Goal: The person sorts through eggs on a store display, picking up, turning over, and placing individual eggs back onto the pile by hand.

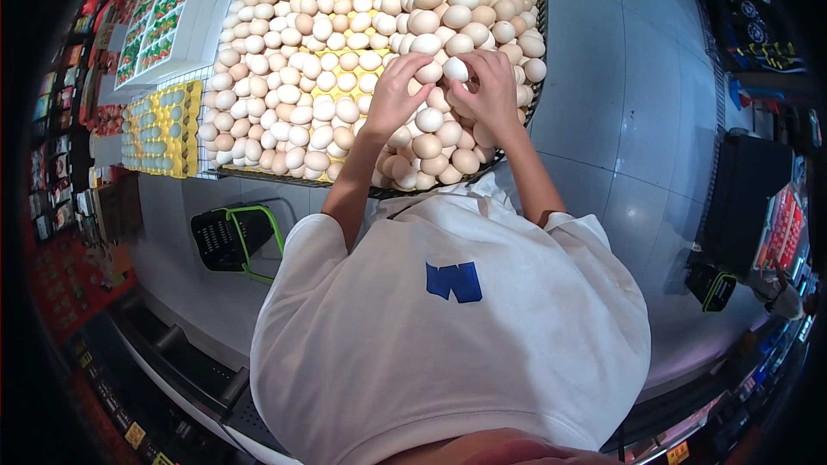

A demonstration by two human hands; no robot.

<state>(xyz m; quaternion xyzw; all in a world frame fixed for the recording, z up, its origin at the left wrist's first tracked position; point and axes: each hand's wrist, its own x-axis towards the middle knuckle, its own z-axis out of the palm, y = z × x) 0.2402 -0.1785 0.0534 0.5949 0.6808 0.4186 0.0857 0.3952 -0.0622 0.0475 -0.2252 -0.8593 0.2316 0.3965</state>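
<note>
A broad display of loose eggs (284, 60), white to pale brown, fills the top middle of the head view. My right hand (491, 90) has its thumb and fingers closed around a white egg (456, 70) just above the pile. Close beside it, my left hand (398, 96) curls its thumb and fingers around a light brown egg (428, 72), partly hidden by the fingers. Yellow egg trays (326, 79) show between rows of eggs to the left of my hands.
A black shopping basket with a green handle (237, 239) stands on the tiled floor at left. A yellow tray of pale eggs (188, 155) and a white box of red fruit (181, 34) adjoin the display. Another basket (711, 288) and a person (785, 300) are far right.
</note>
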